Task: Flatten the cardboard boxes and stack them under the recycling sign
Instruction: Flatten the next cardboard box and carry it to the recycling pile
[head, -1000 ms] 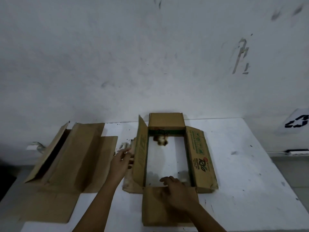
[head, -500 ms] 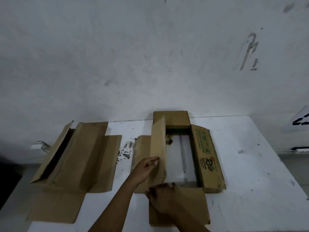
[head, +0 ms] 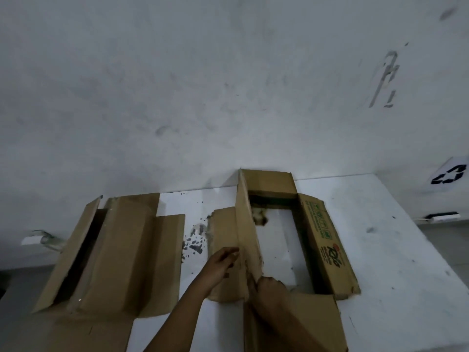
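The brown cardboard box with green print (head: 327, 247) sits opened out mid-table, its left side panel (head: 246, 224) standing up on edge. Left hand (head: 220, 265) presses that panel with fairly straight fingers; right hand (head: 269, 288) curls onto its near corner. Another brown flattened box (head: 121, 252) lies left. The white table (head: 396, 262) is bare toward the black recycling sign (head: 449, 175).

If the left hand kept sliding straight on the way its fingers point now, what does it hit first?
The left hand points up and right, and its fingertips already seem to touch the raised side panel of the printed box. So that panel comes first; depth is hard to judge here.
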